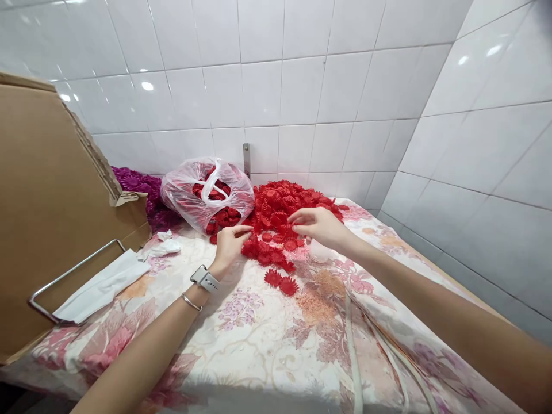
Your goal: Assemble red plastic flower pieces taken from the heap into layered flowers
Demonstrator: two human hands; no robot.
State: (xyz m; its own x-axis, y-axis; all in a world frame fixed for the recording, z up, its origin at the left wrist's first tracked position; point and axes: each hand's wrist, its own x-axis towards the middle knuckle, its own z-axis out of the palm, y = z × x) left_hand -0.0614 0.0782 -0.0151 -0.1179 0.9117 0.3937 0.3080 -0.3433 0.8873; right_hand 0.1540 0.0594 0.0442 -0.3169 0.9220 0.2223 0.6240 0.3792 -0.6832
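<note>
**Most red flowers (280, 198) lie heaped, only a few apart**

In the head view, the bulk of the red flowers is piled at the centre of the frame, beside a plastic bag (181, 183) with more inside. A short cluster trails toward the lower middle, and a pair of blooms (280, 282) lies just beyond it on the cloth-covered counter (241, 356). The left hand (228, 244), left of centre, brings thumb and forefinger close together by the pile's near edge; whether they pinch a flower I cannot tell. The right hand (319, 226), right of centre, curves loosely over the flowers, its grasp equally unclear.

Judging by the amounts, little seems done; the pile and bagged flowers appear left. Purple flowers (140, 187), left of frame, have no hand near them.
</note>
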